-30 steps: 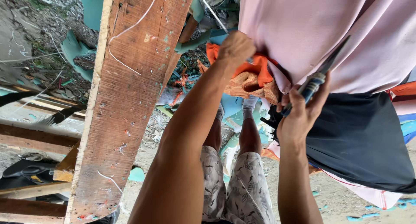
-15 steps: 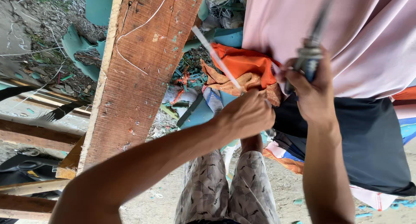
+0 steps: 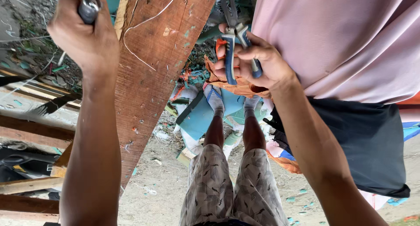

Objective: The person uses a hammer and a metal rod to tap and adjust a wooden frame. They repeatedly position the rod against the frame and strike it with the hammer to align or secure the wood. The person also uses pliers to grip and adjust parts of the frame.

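Left hand [image 3: 83,33] was fisted around a grey handle [image 3: 89,7], its end cut off; right hand [image 3: 256,62] squeezed blue-handled pliers [image 3: 232,38], tips hidden.

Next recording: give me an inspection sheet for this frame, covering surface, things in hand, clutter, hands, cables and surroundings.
Surface: worn reddish wooden plank, paint-flecked, running up the frame.
Things in hand: blue-handled pliers in the right hand; a dark round-ended tool handle in the left hand, kind unclear.
Clutter: teal scraps and debris on the ground near the feet.
Hands: both closed around their tools, apart from each other, either side of the plank.
Cables: thin white wire looped across the plank.
Surroundings: pink cloth and dark cloth hanging at right; timber beams at left; sandy ground.
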The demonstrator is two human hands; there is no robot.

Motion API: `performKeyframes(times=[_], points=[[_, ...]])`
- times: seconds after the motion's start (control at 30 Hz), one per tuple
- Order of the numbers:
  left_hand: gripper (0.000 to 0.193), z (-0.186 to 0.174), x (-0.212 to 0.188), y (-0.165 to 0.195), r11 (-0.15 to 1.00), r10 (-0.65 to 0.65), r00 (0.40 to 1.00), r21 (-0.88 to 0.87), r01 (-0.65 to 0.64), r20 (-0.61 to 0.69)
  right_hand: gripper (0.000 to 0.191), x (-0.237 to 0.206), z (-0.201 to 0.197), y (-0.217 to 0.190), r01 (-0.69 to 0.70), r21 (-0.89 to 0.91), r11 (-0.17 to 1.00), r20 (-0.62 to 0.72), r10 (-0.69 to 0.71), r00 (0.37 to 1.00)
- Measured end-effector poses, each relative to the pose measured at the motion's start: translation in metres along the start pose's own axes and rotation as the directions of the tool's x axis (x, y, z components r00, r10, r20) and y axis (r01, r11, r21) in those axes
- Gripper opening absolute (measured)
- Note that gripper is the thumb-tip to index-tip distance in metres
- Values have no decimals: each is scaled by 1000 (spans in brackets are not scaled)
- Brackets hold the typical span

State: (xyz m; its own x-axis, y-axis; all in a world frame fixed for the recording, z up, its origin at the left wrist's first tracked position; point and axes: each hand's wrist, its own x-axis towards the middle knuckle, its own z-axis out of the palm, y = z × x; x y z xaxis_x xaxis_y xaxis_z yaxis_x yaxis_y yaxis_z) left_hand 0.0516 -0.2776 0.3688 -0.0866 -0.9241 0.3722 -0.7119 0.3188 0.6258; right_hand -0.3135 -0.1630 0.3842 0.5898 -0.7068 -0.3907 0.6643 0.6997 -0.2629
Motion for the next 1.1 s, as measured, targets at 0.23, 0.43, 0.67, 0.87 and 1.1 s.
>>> performKeyframes(times=[0.23,0.43,0.67,0.87,1.1], points=[[35,16,-19,-10,993,-5,994,114,-8,113,22,34,-41,52,74,-586,807,-311,-308,899],[36,10,-10,10,982,30,991,182,-55,134,31,66,-73,63,-52,-997,49,-70,-835,546],[35,11,-5,14,983,-4,992,181,-19,124,36,57,-31,104,188,-791,582,-383,-710,591],[38,10,-4,16,983,-15,990,184,-10,137,41,18,14,77,1,-724,690,-471,-495,731],[37,10,-1,17,977,-48,984,212,10,174,41,16,35,6,-17,-611,792,-335,-239,911]])
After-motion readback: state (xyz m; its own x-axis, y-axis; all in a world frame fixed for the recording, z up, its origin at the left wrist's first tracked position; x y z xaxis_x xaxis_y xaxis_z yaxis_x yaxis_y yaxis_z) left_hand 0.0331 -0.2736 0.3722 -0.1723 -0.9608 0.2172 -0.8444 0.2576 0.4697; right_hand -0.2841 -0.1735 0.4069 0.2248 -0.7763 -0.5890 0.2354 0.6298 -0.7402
